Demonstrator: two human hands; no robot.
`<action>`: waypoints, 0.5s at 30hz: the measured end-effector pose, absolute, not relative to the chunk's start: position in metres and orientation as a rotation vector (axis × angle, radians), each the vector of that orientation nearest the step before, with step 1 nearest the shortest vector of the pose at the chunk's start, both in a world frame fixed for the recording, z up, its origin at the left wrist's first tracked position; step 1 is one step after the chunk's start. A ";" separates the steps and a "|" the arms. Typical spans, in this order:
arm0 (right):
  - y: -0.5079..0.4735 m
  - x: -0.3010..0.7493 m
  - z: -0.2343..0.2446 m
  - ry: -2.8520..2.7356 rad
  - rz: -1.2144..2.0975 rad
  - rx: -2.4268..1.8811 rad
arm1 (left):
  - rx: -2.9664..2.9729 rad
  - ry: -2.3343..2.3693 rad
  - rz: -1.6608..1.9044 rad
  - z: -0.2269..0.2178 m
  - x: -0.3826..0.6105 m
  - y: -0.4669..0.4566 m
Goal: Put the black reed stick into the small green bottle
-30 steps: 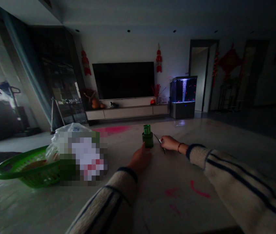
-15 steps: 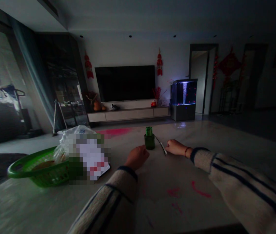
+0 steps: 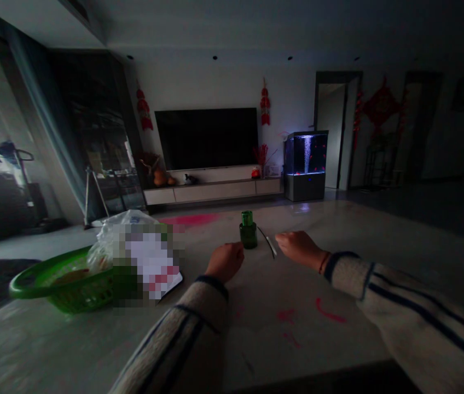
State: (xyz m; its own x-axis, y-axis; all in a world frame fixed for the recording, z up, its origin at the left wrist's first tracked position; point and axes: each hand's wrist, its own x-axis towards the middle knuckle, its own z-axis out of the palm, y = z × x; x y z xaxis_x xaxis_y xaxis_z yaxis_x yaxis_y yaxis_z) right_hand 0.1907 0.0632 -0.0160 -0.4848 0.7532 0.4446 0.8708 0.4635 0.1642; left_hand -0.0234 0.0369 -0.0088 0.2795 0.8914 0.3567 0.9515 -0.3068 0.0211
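Observation:
A small dark green bottle [image 3: 248, 234] with a lighter green cap stands upright on the pale table [image 3: 338, 262]. A thin dark stick with a pale tip [image 3: 268, 242] lies on the table just right of it. My left hand [image 3: 224, 261] hovers just short of the bottle, curled into a loose fist with nothing in it and not touching the bottle. My right hand [image 3: 297, 247] sits right of the stick, fingers curled in, close to the stick but apart from it. Both arms wear cream sleeves with dark stripes.
A green plastic basket [image 3: 35, 280] with a crumpled plastic bag [image 3: 111, 232] stands at the table's left, beside a blurred white packet. Red marks [image 3: 326, 314] stain the tabletop. Across the dim room are a television [image 3: 207, 137] and a lit fish tank [image 3: 306, 156].
My left hand has pulled back from the bottle and closed. My right hand has let go of the thin stick, which now lies on the table, and has drawn back and lifted slightly.

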 end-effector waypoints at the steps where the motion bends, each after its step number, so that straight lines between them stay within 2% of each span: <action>1: 0.063 0.192 -0.017 -2.415 -0.537 -1.380 | -2.347 -1.724 -0.440 -0.009 -0.024 0.037; 15: 0.067 0.195 -0.029 -2.447 -0.518 -1.394 | -2.380 -1.779 -0.429 -0.007 -0.024 0.036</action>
